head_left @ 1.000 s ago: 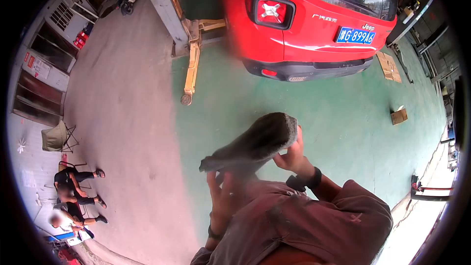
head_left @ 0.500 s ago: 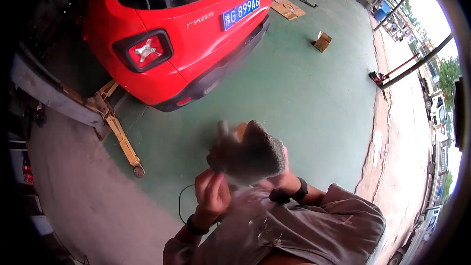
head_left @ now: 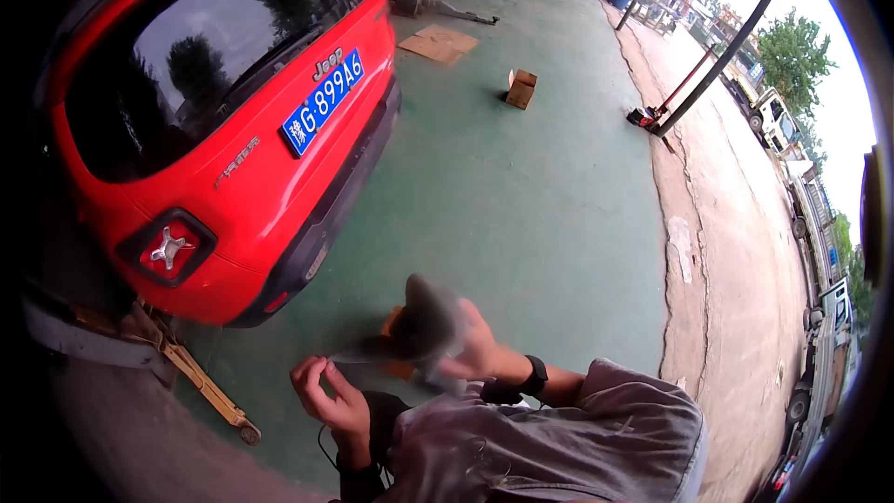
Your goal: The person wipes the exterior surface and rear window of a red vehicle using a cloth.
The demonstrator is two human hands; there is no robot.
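A dark grey fabric piece (head_left: 428,321), smeared by motion, hangs in front of my chest; its exact kind is hard to make out. My right hand (head_left: 477,340) grips its right side, with the fingers partly hidden behind it. My left hand (head_left: 331,398) is lower and to the left, thumb and fingertips pinched on a thin grey strip that stretches toward the fabric. An orange-tan patch (head_left: 399,370) shows behind the fabric; I cannot tell what it belongs to.
A red Jeep (head_left: 270,186) stands at the left, beside a yellow lift arm (head_left: 209,382). On the green floor lie an open cardboard box (head_left: 521,90) and a flat cardboard sheet (head_left: 438,45). A dark post (head_left: 731,42) rises at the right, with a red-handled jack (head_left: 647,116) near its foot.
My view has turned to the right, so the car sits further left. The hands have moved apart, and the grey fabric now extends in a thin strip toward my left hand.
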